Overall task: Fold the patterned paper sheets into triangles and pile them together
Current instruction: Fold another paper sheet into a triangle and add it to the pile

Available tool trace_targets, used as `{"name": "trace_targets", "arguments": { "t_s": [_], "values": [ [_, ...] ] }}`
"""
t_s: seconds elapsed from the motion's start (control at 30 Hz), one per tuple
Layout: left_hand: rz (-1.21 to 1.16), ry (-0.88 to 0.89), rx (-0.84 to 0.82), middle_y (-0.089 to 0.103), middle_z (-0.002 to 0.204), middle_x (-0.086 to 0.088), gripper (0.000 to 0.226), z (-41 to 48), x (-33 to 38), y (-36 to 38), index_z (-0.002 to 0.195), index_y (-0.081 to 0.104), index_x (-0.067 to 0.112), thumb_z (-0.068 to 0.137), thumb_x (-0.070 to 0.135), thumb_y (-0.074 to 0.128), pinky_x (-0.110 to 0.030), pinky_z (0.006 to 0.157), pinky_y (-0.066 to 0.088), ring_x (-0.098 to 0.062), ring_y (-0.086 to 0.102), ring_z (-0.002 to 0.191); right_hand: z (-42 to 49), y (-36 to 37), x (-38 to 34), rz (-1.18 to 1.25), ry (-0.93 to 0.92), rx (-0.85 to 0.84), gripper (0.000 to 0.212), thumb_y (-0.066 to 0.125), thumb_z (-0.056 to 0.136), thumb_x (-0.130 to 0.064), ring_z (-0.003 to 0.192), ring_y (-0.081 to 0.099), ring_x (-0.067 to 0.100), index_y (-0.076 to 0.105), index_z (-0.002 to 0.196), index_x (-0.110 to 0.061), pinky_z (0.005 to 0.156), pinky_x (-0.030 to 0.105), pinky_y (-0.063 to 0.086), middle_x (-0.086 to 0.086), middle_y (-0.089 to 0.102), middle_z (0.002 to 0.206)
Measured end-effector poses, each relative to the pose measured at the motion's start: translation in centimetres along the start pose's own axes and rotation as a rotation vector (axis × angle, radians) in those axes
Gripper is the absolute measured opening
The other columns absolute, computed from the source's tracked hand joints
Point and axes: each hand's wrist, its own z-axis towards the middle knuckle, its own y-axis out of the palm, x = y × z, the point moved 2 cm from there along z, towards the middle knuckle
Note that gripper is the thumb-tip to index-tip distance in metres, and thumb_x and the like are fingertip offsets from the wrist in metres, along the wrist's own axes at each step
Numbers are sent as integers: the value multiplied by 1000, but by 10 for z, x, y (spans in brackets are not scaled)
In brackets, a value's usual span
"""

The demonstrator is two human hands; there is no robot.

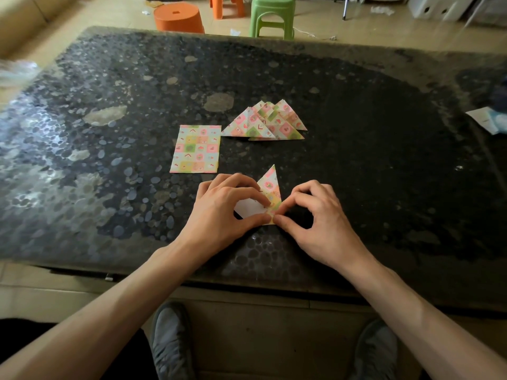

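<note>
A patterned paper sheet (270,185), partly folded, lies on the dark table near me with its tip pointing away and some white underside showing. My left hand (227,204) pinches it from the left, covering much of it. My right hand (315,218) pinches its near corner between thumb and forefinger. A flat stack of unfolded patterned sheets (196,148) lies further back on the left. A pile of several folded triangles (264,122) sits to the right of that stack.
The pebble-patterned table (384,174) reaches to my knees. White paper and a dark object (488,119) lie at its right edge. Beyond the far edge stand an orange bucket (178,17), an orange stool and a green stool (273,16).
</note>
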Motion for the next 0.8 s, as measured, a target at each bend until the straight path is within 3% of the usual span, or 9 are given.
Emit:
{"name": "trace_targets", "arguments": {
  "t_s": [0.07,0.17,0.23,0.4,0.63,0.8],
  "values": [
    [-2,0,1,55,121,28,28,0,0,0,102,72,50,80,66,69,-32,102,23,2,40,121,3,-4,2,96,31,12,7,76,90,-33,115,48,0,76,98,-35,94,20,39,-21,58,108],
    [-10,-13,2,55,121,28,28,0,0,-1,101,72,49,79,66,69,-31,102,22,3,39,121,8,-16,7,290,119,19,23,67,96,-14,107,60,-3,76,101,-35,86,20,48,-25,69,105],
    [-12,-18,-4,55,122,28,28,1,0,-1,101,73,49,79,66,69,-32,103,21,3,39,121,9,-20,8,290,113,-11,28,66,96,-10,107,61,-4,75,104,-36,86,19,51,-28,70,106],
    [-11,-17,-1,56,120,27,27,1,0,-1,101,73,49,79,64,72,-32,103,21,1,40,122,6,-15,7,149,47,-117,23,77,89,-34,121,47,-4,72,110,-42,90,12,38,-25,59,114],
    [-19,-22,-14,55,121,28,29,2,0,-1,100,72,50,77,67,71,-30,102,18,1,40,124,5,-8,-2,20,26,-98,29,77,87,-46,120,42,5,72,115,-39,105,33,41,-20,50,113],
    [-18,-24,-28,54,120,28,31,3,-1,-1,101,73,50,76,68,73,-31,101,18,2,39,124,9,-10,-6,16,77,-141,30,79,85,-48,122,41,6,71,114,-42,106,39,43,-19,48,114]
  ]
}}
